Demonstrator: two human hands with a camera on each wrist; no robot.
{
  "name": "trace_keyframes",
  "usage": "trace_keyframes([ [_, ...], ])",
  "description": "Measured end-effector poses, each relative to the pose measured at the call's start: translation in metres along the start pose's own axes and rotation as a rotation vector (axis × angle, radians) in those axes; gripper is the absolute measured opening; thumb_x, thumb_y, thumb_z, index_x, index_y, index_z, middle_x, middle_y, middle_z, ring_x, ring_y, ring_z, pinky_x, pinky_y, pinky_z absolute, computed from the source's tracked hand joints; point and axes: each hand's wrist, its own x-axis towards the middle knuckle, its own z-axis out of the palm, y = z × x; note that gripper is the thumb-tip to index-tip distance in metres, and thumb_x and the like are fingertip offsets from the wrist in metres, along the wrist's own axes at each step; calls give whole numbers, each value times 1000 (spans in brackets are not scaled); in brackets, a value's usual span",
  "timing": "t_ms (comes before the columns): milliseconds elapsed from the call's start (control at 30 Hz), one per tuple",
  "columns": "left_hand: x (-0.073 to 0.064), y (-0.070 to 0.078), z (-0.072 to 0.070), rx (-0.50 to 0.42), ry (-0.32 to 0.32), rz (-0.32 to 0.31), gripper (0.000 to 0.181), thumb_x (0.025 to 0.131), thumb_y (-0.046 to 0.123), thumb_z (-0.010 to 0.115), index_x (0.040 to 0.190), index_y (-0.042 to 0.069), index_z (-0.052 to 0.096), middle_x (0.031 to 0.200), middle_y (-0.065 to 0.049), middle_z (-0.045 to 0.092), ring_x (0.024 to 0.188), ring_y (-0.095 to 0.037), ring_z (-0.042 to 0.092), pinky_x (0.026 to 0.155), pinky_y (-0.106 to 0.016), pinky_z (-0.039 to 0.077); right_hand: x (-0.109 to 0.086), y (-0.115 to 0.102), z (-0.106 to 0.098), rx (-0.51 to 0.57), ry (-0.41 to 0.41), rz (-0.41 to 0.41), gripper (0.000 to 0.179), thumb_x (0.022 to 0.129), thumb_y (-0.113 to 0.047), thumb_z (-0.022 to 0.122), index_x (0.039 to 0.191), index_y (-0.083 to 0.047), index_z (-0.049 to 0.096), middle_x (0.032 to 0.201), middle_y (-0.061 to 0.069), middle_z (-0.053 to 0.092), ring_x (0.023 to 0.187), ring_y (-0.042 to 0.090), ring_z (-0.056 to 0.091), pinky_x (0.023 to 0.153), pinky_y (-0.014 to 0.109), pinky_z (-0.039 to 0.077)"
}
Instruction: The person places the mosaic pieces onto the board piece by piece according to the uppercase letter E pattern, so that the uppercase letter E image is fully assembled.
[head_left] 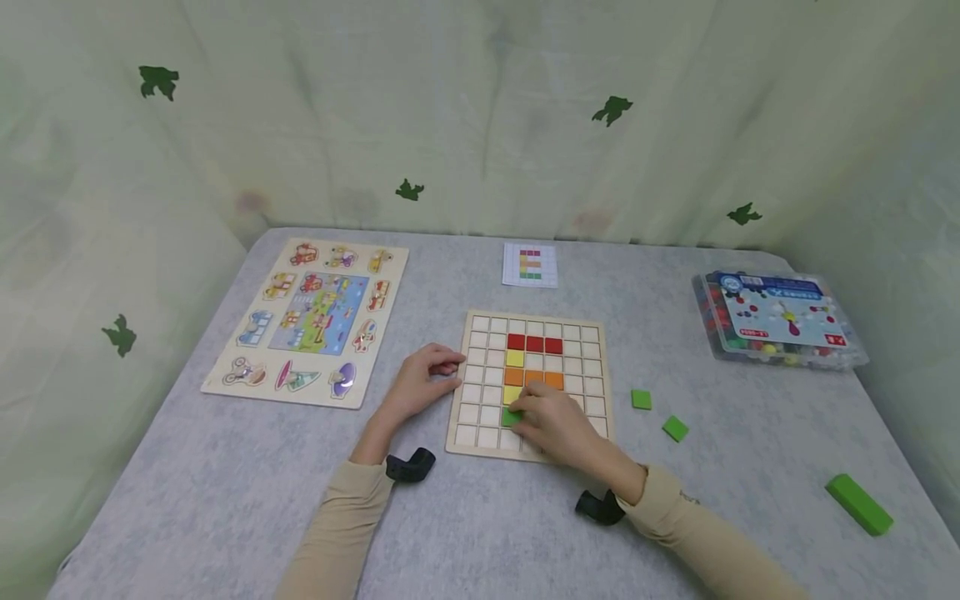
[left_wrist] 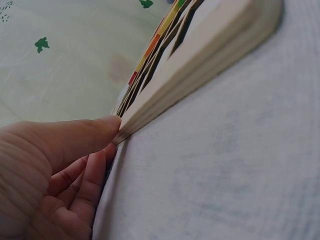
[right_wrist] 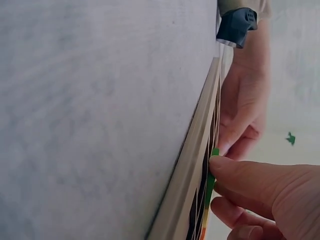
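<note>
A wooden grid board (head_left: 474, 433) lies flat on the table, holding red tiles (head_left: 535, 343), yellow tiles (head_left: 514, 358) and orange tiles (head_left: 533, 377) in its cells. My right hand (head_left: 558, 425) pinches a green square tile (head_left: 511, 416) at the cell below the lower yellow tile. In the right wrist view, the thumb touches that green tile (right_wrist: 212, 175); part of it is hidden. At the board's left edge, my left hand (head_left: 422, 382) rests its thumb and fingertips, relaxed and slightly bent. The left wrist view shows the thumb (left_wrist: 95, 134) against the board's rim (left_wrist: 190, 65).
Two loose green tiles (head_left: 641, 400) lie right of the board, with a green block (head_left: 859, 504) farther right. A pattern card (head_left: 551, 265) is behind the board. A picture puzzle (head_left: 352, 333) lies left; a clear plastic box of colored pieces (head_left: 780, 321) stands back right.
</note>
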Motion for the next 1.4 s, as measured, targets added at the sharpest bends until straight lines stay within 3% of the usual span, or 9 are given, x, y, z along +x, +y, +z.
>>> trace_keyframes([
  [200, 1, -1, 0, -10, -7, -2, 31, 82, 5, 68, 112, -2, 65, 108, -16, 62, 92, -22, 62, 82, -22, 53, 2, -1, -1, -6, -21, 7, 21, 75, -18, 77, 94, -9, 74, 89, 0, 64, 75, 10, 60, 65, 19, 51],
  [400, 0, 0, 0, -6, 2, -9, 31, 82, 4, 68, 112, -1, 65, 107, -16, 62, 92, -22, 62, 82, -23, 54, -5, 5, -11, 15, 7, 40, 19, 77, -13, 75, 95, -10, 74, 93, 0, 66, 80, 11, 62, 69, 23, 54],
  [700, -1, 3, 0, -1, 9, -23, 31, 81, 4, 69, 112, -1, 66, 108, -15, 62, 92, -22, 62, 83, -26, 54, -25, 33, -29, 5, 60, 145, 21, 78, -9, 73, 99, -7, 72, 97, 1, 66, 85, 13, 62, 71, 27, 55],
  [1000, -1, 3, 0, -1, 7, -11, 31, 82, 4, 68, 112, -2, 65, 107, -16, 62, 91, -22, 61, 82, -26, 53, -52, 64, -42, -100, 148, 184, 24, 74, -6, 75, 98, -3, 71, 97, 7, 66, 86, 19, 64, 69, 33, 55],
  [1200, -1, 3, 0, 0, 3, -20, 31, 82, 4, 68, 112, -1, 65, 108, -15, 62, 91, -22, 61, 82, -27, 54, -67, 77, -55, -146, 247, 161, 28, 70, -3, 78, 97, -1, 71, 94, 9, 66, 77, 19, 64, 63, 33, 53],
  [1400, -1, 1, 0, 1, 5, -15, 31, 82, 4, 68, 112, 0, 66, 108, -15, 62, 91, -21, 61, 82, -27, 54, -76, 86, -70, -153, 212, 222, 28, 72, -1, 76, 99, 1, 70, 96, 13, 67, 84, 26, 65, 68, 40, 54],
])
